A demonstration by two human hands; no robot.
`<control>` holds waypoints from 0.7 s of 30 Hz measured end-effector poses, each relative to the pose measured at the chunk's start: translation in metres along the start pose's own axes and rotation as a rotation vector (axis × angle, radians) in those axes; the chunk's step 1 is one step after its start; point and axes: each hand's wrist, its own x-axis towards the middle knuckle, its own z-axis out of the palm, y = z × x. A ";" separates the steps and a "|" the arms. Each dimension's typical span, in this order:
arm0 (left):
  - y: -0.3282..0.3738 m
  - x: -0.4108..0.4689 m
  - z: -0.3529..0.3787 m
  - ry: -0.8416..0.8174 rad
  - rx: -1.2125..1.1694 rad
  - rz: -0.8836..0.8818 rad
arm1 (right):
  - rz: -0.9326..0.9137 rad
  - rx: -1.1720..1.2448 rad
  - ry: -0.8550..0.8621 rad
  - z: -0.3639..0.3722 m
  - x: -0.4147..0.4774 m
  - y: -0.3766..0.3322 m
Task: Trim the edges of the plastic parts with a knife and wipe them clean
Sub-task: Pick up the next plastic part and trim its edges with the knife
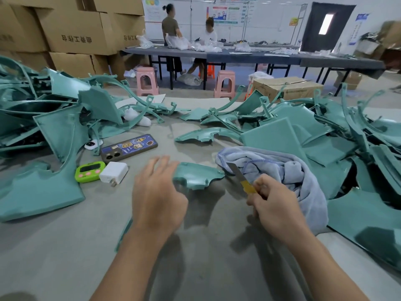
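A heap of teal plastic parts (43, 131) is crowding the left of the grey table (54, 257). They are hard, smooth moulded shells with curved rims and thin arched strips, and it cannot be told which are already trimmed. Beside the heap a lime-green timer (89, 171), a white charger block (114, 172) and a phone (129, 147) in a stickered case are lying flat. At the centre the worker's left hand (158, 192), grip open and fingers spread, is hovering at the left end of a small curved teal part (196, 177) lying on the table; blur is hiding whether it is touching. The right hand (275, 205) is holding a yellow-handled utility knife (240, 177) in a closed grip, its bare steel blade pointing away, just beside the part's right tip. Behind the blade a soft, rumpled blue-grey towel (282, 170) is lying unheld, so wiping of this piece appears not yet begun. A second heap of teal panels (325, 135) is filling the right, suggesting plenty of work is left.
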 end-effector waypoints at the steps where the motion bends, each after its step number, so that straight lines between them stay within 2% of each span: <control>1: 0.004 -0.002 0.005 -0.036 0.073 0.038 | -0.002 0.010 -0.008 0.001 0.000 0.000; 5: 0.010 -0.001 0.025 -0.128 0.117 0.049 | -0.015 0.018 -0.033 0.001 0.001 -0.001; 8: 0.002 0.006 0.031 -0.061 -0.036 0.054 | 0.002 0.087 -0.033 0.002 0.001 -0.003; 11: -0.011 0.008 0.028 -0.048 -0.230 -0.064 | 0.007 0.180 -0.006 0.004 0.000 -0.007; 15: -0.017 0.008 0.026 -0.047 -0.408 -0.176 | -0.097 0.197 0.065 0.016 -0.008 -0.017; 18: -0.016 0.006 0.026 -0.008 -0.388 -0.200 | -0.155 0.182 0.126 0.023 -0.013 -0.026; 21: -0.011 0.002 0.025 0.042 -0.246 -0.112 | -0.237 0.188 0.126 0.029 -0.017 -0.031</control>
